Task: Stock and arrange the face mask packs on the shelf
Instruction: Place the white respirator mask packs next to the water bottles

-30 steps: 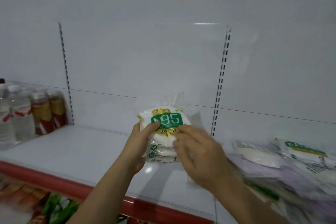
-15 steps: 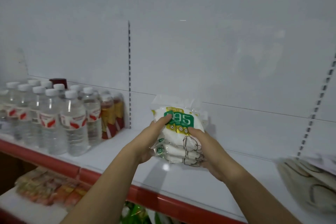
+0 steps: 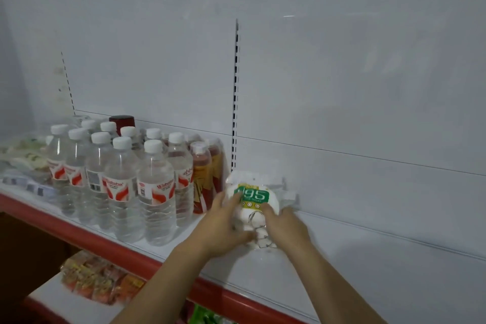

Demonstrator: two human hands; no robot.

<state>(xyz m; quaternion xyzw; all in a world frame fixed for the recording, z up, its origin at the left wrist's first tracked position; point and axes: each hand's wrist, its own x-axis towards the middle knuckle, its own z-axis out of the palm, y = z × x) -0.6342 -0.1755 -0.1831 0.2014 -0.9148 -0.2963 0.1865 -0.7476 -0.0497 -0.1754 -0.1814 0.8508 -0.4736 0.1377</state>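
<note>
Since half a second before, both hands had carried the mask packs (image 3: 253, 201) leftward and lower, down toward the white shelf (image 3: 368, 265) beside the bottles.

Left hand (image 3: 223, 229) and right hand (image 3: 285, 226) each gripped a side of the stacked packs, near the shelf's back edge, just right of the orange drink bottles (image 3: 203, 179) and water bottles (image 3: 121, 184). White back panels rose behind; a red strip (image 3: 86, 235) ran along the front edge. Motion blur hid whether the packs touched the shelf; snack packets (image 3: 100, 281) below were indistinct.

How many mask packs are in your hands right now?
3 visible: a stack of mask packs gripped between the left hand and right hand, beside the drink bottles. The fingers may hide more.
</note>
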